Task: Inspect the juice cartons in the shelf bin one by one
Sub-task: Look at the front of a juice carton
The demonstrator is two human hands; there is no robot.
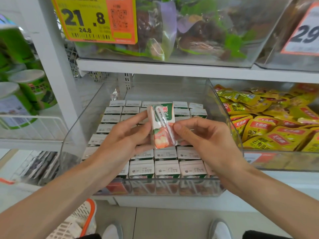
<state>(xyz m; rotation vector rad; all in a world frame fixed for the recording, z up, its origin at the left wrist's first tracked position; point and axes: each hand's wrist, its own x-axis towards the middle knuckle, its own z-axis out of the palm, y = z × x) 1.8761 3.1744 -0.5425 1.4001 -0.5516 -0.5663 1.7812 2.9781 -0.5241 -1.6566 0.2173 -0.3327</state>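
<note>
Clear plastic shelf bin (pixel 72 135) packed with rows of juice cartons (pixel 165 168), tops up. One carton (pixel 162 126) is lifted above them, straw side facing up, pinched between left hand (pixel 124 135) and right hand (pixel 207 135). No cartons set aside in view; judging by that, most remain unchecked.

One carton (pixel 163 125) above rows of cartons (pixel 165 167) in bin (pixel 72 135).
</note>
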